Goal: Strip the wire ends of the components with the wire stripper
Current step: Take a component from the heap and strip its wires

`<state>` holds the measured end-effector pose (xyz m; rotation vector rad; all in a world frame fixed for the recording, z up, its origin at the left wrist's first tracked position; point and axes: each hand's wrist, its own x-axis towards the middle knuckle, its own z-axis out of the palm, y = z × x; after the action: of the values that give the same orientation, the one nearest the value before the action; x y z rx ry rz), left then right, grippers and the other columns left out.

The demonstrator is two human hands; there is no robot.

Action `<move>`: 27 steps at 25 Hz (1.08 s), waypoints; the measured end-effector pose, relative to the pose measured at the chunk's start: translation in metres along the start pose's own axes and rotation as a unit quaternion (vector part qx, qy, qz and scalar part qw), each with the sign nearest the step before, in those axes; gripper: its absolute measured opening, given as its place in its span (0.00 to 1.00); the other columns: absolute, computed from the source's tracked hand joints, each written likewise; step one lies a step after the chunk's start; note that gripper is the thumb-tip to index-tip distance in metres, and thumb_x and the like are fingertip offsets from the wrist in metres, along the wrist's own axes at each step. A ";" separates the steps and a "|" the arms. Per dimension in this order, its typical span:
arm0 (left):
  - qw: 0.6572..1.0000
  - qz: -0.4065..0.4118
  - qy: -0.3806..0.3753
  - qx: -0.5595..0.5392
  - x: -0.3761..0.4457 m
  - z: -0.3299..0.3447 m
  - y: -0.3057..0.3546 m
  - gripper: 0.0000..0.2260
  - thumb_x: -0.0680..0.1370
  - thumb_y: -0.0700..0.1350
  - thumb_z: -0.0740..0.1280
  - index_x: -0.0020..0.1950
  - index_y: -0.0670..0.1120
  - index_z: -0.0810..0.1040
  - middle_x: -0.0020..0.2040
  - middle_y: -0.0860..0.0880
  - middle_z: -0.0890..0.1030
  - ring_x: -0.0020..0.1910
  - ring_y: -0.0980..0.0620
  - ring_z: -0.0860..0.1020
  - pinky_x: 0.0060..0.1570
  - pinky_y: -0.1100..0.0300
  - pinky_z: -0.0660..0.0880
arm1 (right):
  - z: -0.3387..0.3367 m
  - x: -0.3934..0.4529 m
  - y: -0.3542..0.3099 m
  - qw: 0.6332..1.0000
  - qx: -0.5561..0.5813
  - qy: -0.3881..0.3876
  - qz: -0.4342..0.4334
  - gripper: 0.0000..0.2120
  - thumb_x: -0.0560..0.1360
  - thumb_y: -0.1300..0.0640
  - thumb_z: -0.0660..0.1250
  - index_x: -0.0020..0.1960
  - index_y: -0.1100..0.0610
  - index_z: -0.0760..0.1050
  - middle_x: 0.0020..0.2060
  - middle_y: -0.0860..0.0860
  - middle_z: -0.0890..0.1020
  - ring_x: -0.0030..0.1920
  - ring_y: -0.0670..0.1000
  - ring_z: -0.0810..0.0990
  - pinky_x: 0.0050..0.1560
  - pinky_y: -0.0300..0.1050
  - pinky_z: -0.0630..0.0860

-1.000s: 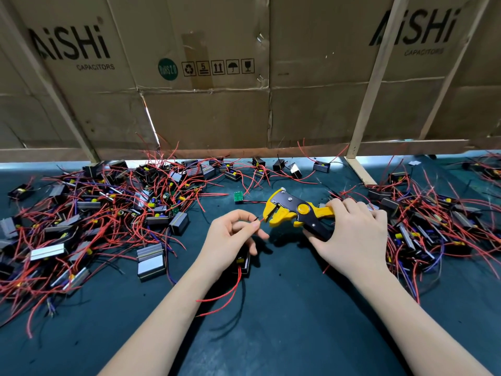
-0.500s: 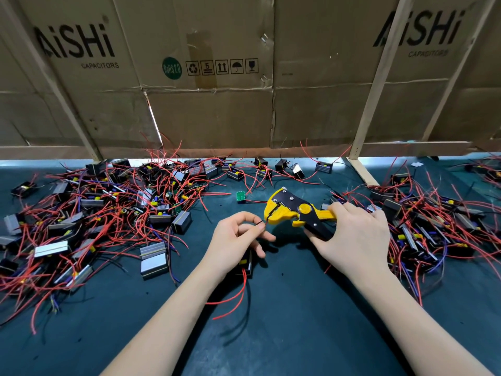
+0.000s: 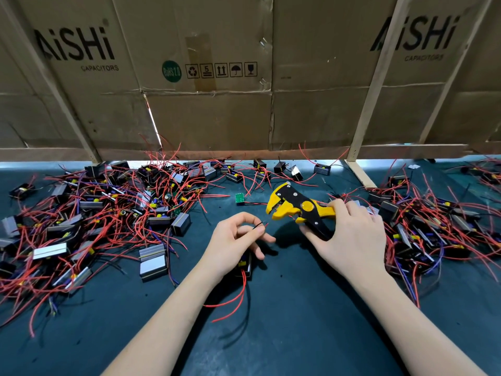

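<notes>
My right hand (image 3: 349, 237) grips the handles of a yellow and black wire stripper (image 3: 294, 208), whose jaws point left. My left hand (image 3: 235, 244) pinches the black and red wire ends (image 3: 260, 225) of a small black component (image 3: 245, 264) that hangs below its palm. The wire ends sit a short gap to the left of and below the stripper's jaws, apart from them. Longer red wires (image 3: 233, 302) from the component trail down onto the mat.
A big heap of components with red wires (image 3: 95, 226) covers the left of the dark green mat (image 3: 284, 321). A second heap (image 3: 433, 226) lies on the right. A small green circuit board (image 3: 240, 198) lies behind the hands. Cardboard walls (image 3: 206, 77) close the back.
The stripper's jaws have come away from the wire ends, moving right and slightly up. My left hand still pinches the wires and has dropped a little.
</notes>
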<state>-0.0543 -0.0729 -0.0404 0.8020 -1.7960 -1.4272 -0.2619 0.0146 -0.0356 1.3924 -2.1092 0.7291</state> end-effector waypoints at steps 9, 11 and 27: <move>0.999 -0.045 0.008 -0.006 0.004 -0.006 0.001 0.04 0.78 0.40 0.68 0.43 0.43 0.79 0.26 0.55 0.69 0.25 0.56 0.63 0.25 0.68 0.61 | -0.008 0.007 0.007 0.995 0.077 0.007 0.069 0.26 0.67 0.34 0.71 0.49 0.56 0.76 0.43 0.53 0.80 0.47 0.61 0.79 0.46 0.53 0.69; 0.999 -0.051 0.008 -0.008 0.004 -0.006 0.005 0.05 0.78 0.38 0.68 0.42 0.42 0.79 0.26 0.55 0.68 0.25 0.56 0.62 0.26 0.68 0.60 | -0.016 0.009 0.007 0.989 0.119 0.011 0.084 0.24 0.67 0.36 0.72 0.49 0.55 0.76 0.43 0.52 0.80 0.48 0.60 0.79 0.47 0.54 0.70; 0.983 0.063 -0.025 0.169 0.070 0.074 0.105 0.20 0.78 0.43 0.68 0.70 0.44 0.70 0.66 0.45 0.77 0.66 0.50 0.73 0.67 0.60 0.67 | -0.040 0.025 0.036 0.884 0.376 0.256 0.112 0.08 0.77 0.39 0.67 0.50 0.39 0.69 0.47 0.41 0.78 0.47 0.49 0.77 0.55 0.38 0.70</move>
<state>-0.1596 -0.0680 0.0611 0.8088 -2.1217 -1.0856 -0.2995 0.0373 0.0050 1.0965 -1.6154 1.9238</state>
